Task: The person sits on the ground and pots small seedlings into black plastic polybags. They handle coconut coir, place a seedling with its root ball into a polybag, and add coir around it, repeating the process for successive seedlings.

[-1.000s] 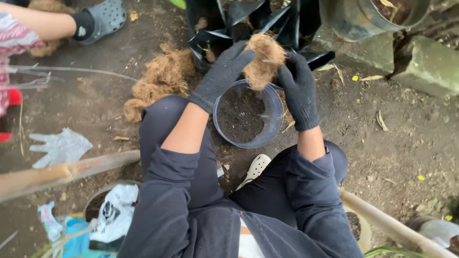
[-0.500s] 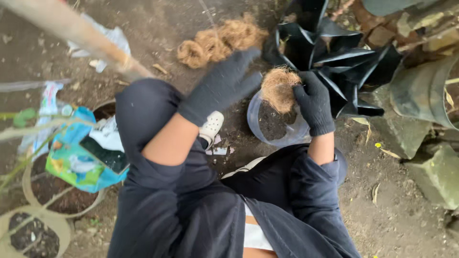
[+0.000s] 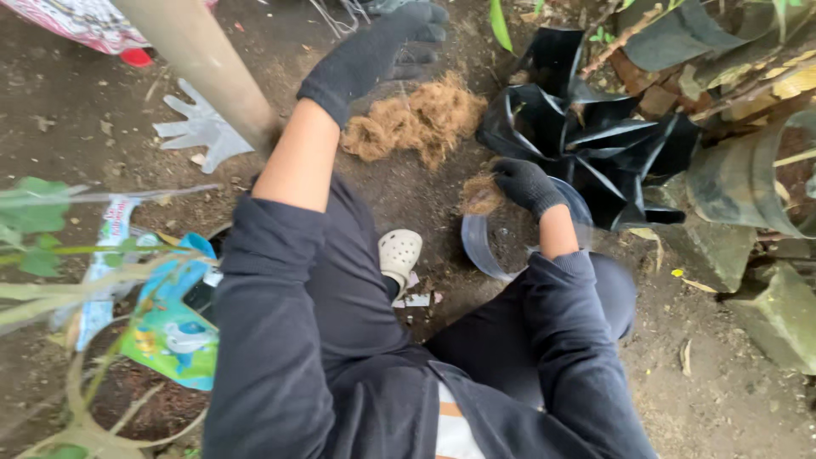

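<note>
A tuft of brown fibre [image 3: 481, 195], dry and stringy, sits pinched in the gloved right hand [image 3: 527, 184] over the clear round pot [image 3: 478, 242], whose inside is hard to make out. The left hand [image 3: 384, 47], fingers loosely spread, hovers above the far pile of fibre [image 3: 416, 123] on the soil.

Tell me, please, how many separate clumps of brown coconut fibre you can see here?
2: a large fibre pile on the soil just below the left hand, and a small fibre tuft pinched in the right hand over the clear pot. More may be hidden.
</note>
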